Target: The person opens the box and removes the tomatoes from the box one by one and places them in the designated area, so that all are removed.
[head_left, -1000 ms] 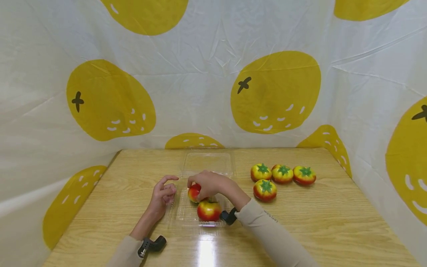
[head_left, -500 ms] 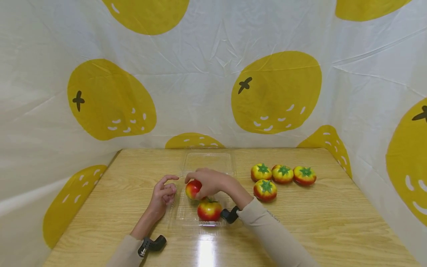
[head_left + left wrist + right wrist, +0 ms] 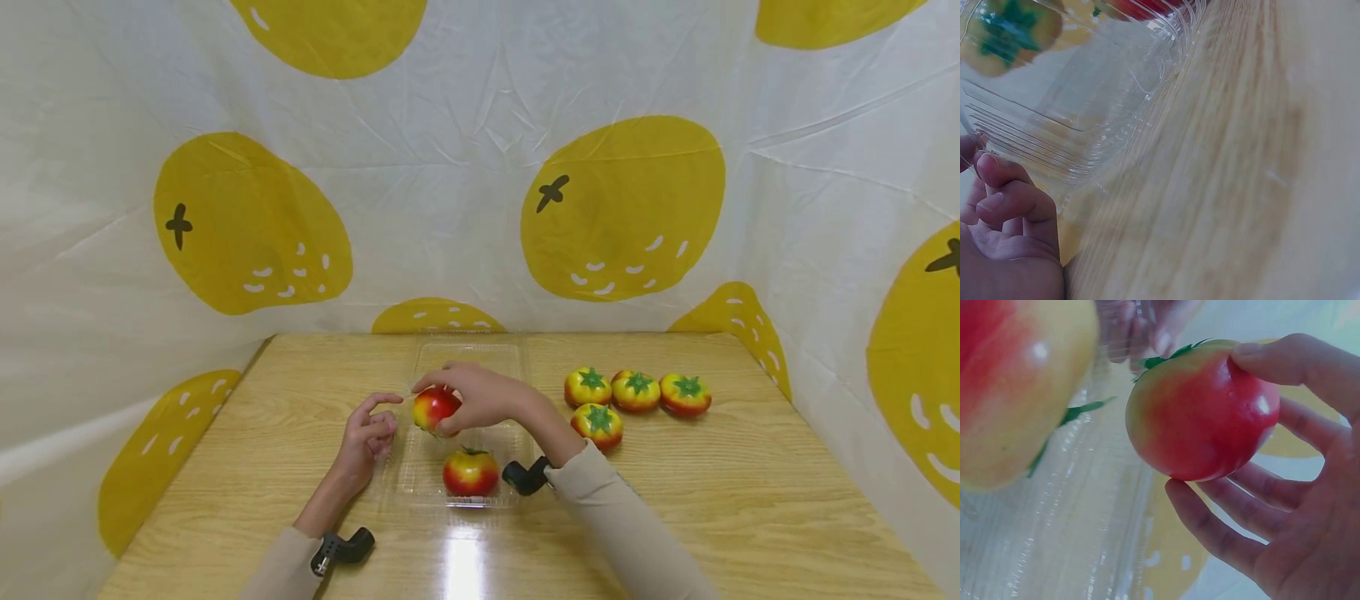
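My right hand (image 3: 486,396) grips a red-and-yellow toy tomato (image 3: 435,408) over the clear plastic container (image 3: 408,479). In the right wrist view its fingers and thumb spread round the held tomato (image 3: 1204,415), whose green leaves point away from the palm. In the head view those leaves face downward. Another tomato (image 3: 470,473) sits leaves up inside the container, near its front wall. At the container's left side, my left hand (image 3: 365,446) pinches the rim, its other fingers curled, as the left wrist view shows beside the container's ribbed wall (image 3: 1035,137).
The container's open lid (image 3: 468,358) lies flat behind it. Several more tomatoes (image 3: 637,390) stand leaves up on the wooden table (image 3: 720,500), to the container's right. A white curtain (image 3: 435,225) printed with yellow fruit hangs behind the table.
My right hand has lifted the gripped tomato up and away from the one in the container, tipping its leaves downward. The left hand stays in place.
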Demonstrator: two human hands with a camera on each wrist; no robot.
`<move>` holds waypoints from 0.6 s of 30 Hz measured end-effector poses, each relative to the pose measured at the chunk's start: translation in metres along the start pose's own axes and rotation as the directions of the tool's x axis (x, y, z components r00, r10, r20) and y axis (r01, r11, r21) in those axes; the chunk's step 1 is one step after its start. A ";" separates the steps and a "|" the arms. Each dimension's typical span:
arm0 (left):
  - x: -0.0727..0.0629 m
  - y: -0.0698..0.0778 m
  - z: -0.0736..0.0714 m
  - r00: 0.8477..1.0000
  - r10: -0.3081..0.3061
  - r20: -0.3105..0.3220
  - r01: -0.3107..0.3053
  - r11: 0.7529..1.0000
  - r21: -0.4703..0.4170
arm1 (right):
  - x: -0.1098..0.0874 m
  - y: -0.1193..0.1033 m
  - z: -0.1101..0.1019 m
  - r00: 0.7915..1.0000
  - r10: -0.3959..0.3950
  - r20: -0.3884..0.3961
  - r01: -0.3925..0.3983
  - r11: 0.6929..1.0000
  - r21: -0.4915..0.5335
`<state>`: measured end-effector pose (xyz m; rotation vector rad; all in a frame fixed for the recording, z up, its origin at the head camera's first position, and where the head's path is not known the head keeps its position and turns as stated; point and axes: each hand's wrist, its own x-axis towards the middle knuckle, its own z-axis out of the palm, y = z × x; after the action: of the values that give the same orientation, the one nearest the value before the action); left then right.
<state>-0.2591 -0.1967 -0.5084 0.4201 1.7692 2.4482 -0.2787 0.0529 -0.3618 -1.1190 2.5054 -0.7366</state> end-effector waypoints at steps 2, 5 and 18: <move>0.000 0.000 0.000 1.000 -0.001 -0.002 0.001 1.000 -0.002 | -0.003 0.000 -0.004 0.999 -0.028 -0.028 0.029 0.999 0.030; 0.000 0.000 0.001 1.000 -0.003 -0.004 0.003 1.000 -0.006 | -0.009 -0.001 -0.009 0.995 -0.066 -0.075 0.070 0.996 0.056; -0.001 0.001 0.001 1.000 0.010 0.001 -0.010 1.000 0.011 | -0.034 0.004 -0.019 0.985 -0.072 -0.156 0.105 0.970 0.217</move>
<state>-0.2582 -0.1963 -0.5072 0.4322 1.7853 2.4454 -0.2676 0.0872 -0.3460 -1.1382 2.4233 -1.1355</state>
